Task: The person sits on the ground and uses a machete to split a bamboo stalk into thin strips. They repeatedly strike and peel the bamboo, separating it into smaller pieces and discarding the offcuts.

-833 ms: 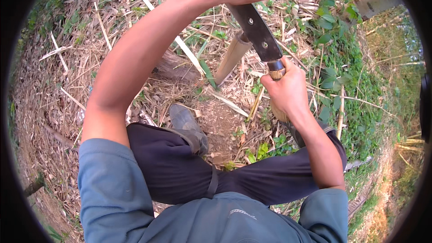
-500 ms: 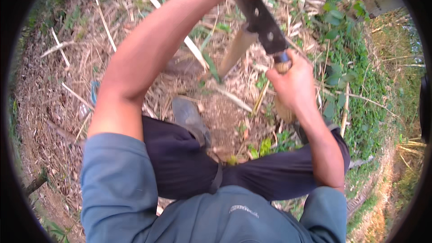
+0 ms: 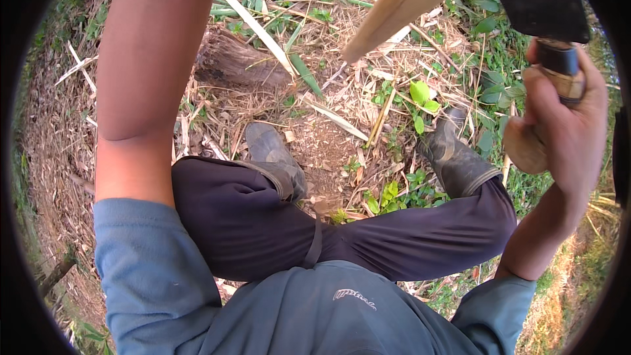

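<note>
My right hand (image 3: 573, 125) is closed around the wooden handle of a machete (image 3: 540, 8), raised at the upper right. Its broad dark blade has a hole and runs out past the upper edge. A pale, tapered piece of wood (image 3: 411, 3) hangs from the top, its narrow end pointing down and left. The wood's upper right end meets the blade's edge; whether the blade is lodged in it I cannot tell. My left forearm reaches up out of the picture at the upper left, so my left hand is hidden beyond the edge.
A weathered log (image 3: 240, 62) lies on the ground ahead of my boots (image 3: 266, 148). Split pale strips (image 3: 263, 36), wood chips and dry litter cover the soil. Green leafy plants (image 3: 493, 79) grow along the right side.
The machete and my right hand have risen and moved right, closer to view. The wood has come up and right with the blade. My left hand has passed out of view at the top.
</note>
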The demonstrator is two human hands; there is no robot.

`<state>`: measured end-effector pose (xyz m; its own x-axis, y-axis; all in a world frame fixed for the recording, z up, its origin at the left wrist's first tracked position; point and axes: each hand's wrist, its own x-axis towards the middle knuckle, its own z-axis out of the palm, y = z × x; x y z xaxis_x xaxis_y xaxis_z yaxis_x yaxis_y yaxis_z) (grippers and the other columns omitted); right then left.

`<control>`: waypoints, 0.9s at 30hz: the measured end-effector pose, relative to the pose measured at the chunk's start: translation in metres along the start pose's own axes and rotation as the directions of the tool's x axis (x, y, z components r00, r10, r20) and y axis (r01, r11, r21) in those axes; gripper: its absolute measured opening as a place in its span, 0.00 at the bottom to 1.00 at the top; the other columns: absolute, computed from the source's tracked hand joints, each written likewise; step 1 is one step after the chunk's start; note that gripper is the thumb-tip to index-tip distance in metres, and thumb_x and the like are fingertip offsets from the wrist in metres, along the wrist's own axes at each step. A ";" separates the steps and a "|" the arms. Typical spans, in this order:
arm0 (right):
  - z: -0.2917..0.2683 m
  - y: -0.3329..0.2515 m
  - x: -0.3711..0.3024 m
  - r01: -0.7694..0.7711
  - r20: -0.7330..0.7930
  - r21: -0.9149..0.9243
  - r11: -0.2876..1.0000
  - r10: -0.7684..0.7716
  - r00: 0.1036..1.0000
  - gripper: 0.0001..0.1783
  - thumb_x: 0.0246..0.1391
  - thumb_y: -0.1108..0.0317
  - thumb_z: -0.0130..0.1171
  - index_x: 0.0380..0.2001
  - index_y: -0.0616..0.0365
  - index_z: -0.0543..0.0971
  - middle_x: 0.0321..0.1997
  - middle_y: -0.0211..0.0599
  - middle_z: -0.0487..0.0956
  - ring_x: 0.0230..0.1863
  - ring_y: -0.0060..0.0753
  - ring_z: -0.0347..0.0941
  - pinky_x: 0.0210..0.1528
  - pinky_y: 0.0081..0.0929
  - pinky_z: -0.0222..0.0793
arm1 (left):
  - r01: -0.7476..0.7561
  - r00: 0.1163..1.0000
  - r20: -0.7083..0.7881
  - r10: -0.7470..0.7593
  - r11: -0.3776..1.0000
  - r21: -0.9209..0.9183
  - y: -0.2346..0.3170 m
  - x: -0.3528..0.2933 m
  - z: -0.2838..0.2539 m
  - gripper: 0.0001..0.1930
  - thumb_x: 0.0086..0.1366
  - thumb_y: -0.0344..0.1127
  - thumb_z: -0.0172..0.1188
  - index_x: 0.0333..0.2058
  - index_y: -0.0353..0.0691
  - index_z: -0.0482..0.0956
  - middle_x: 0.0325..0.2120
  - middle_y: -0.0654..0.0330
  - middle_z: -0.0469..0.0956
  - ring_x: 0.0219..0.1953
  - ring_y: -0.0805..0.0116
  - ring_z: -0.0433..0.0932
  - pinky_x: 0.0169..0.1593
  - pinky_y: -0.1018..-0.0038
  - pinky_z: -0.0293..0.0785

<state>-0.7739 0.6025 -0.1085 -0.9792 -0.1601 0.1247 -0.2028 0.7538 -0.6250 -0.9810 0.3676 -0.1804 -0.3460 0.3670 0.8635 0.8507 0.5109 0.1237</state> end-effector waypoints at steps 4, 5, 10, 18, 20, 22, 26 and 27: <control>0.078 0.058 0.007 -0.242 0.161 -0.107 0.964 0.257 0.953 0.14 0.49 0.71 0.61 0.41 0.59 0.82 0.26 0.35 0.79 0.28 0.27 0.75 0.34 0.29 0.71 | 0.048 0.984 0.161 -0.070 0.989 0.137 -0.023 -0.080 0.045 0.09 0.66 0.36 0.52 0.28 0.39 0.75 0.19 0.55 0.73 0.23 0.58 0.73 0.28 0.63 0.70; 0.108 0.082 0.005 -0.351 0.203 -0.053 0.935 0.354 0.913 0.17 0.47 0.69 0.62 0.42 0.59 0.83 0.27 0.40 0.81 0.31 0.32 0.78 0.38 0.31 0.73 | -0.056 0.984 0.176 0.017 0.974 0.222 -0.035 -0.104 0.069 0.08 0.65 0.36 0.53 0.31 0.39 0.76 0.21 0.54 0.74 0.25 0.57 0.75 0.30 0.62 0.71; 0.108 0.064 0.007 -0.170 0.151 -0.273 0.947 0.217 0.964 0.16 0.46 0.68 0.66 0.39 0.63 0.82 0.27 0.56 0.82 0.33 0.55 0.82 0.41 0.46 0.77 | 0.192 0.981 0.016 -0.192 0.980 -0.049 -0.005 -0.109 0.031 0.28 0.73 0.47 0.48 0.15 0.38 0.73 0.12 0.51 0.73 0.17 0.48 0.76 0.26 0.55 0.71; 0.087 0.081 -0.021 -0.311 -0.017 -0.191 0.931 0.314 0.949 0.11 0.46 0.69 0.63 0.32 0.64 0.78 0.22 0.52 0.80 0.25 0.53 0.78 0.35 0.43 0.74 | 0.172 0.873 -0.484 -0.056 0.965 0.199 0.008 -0.095 0.040 0.09 0.67 0.36 0.55 0.36 0.35 0.72 0.41 0.48 0.75 0.44 0.53 0.72 0.44 0.57 0.68; 0.085 0.085 -0.030 -0.339 -0.058 -0.189 0.922 0.334 0.941 0.11 0.46 0.69 0.63 0.32 0.64 0.78 0.22 0.49 0.79 0.24 0.48 0.77 0.33 0.42 0.73 | 0.380 0.878 -0.252 -0.407 0.913 -0.150 0.011 -0.151 0.072 0.16 0.63 0.35 0.58 0.46 0.34 0.69 0.49 0.47 0.70 0.54 0.51 0.69 0.51 0.55 0.68; 0.087 0.091 -0.033 -0.347 -0.094 -0.151 0.926 0.336 0.937 0.10 0.46 0.70 0.63 0.32 0.63 0.78 0.20 0.43 0.78 0.21 0.37 0.74 0.30 0.38 0.71 | 0.553 0.833 0.190 -0.520 0.780 -0.291 0.028 -0.191 0.092 0.26 0.59 0.36 0.61 0.54 0.32 0.66 0.54 0.46 0.68 0.61 0.50 0.66 0.59 0.56 0.67; 0.100 0.098 -0.031 -0.379 -0.118 -0.031 0.925 0.373 0.920 0.10 0.47 0.70 0.64 0.33 0.63 0.78 0.20 0.37 0.77 0.21 0.27 0.71 0.29 0.34 0.70 | 0.637 0.706 0.614 -0.355 0.696 -0.330 0.081 -0.225 0.117 0.39 0.58 0.48 0.69 0.62 0.33 0.64 0.57 0.40 0.69 0.61 0.48 0.71 0.64 0.58 0.68; 0.102 0.096 -0.030 -0.389 -0.121 -0.019 0.921 0.384 0.915 0.10 0.47 0.70 0.64 0.33 0.63 0.78 0.20 0.36 0.77 0.22 0.26 0.71 0.29 0.33 0.70 | 0.690 0.663 0.669 -0.336 0.621 -0.372 0.090 -0.216 0.123 0.40 0.58 0.49 0.69 0.63 0.35 0.65 0.55 0.41 0.72 0.60 0.49 0.73 0.62 0.58 0.70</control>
<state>-0.7632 0.6145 -0.2511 -0.9750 0.2200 -0.0323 0.1936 0.7685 -0.6099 -0.8783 0.4303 -0.4157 -0.7799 0.5916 0.2044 0.4372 0.2811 0.8543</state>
